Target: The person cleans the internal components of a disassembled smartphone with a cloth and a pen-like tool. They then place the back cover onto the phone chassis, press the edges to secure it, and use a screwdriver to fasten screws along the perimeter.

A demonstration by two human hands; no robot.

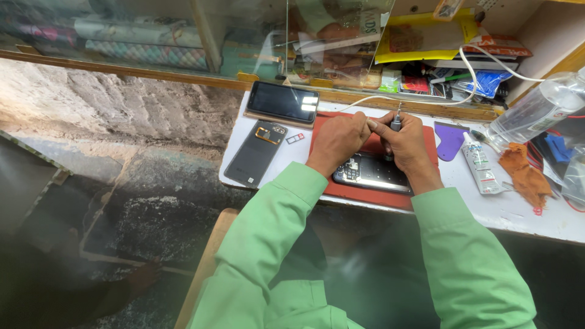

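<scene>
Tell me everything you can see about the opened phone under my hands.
The opened phone lies flat on a red mat on the white table, back cover off, dark circuitry and metal parts showing. It is a dark rectangle lying lengthwise across the mat. The left hand covers its upper left part; the right hand holds a small grey screwdriver upright over its upper edge. Whether the tip touches it is hidden.
</scene>
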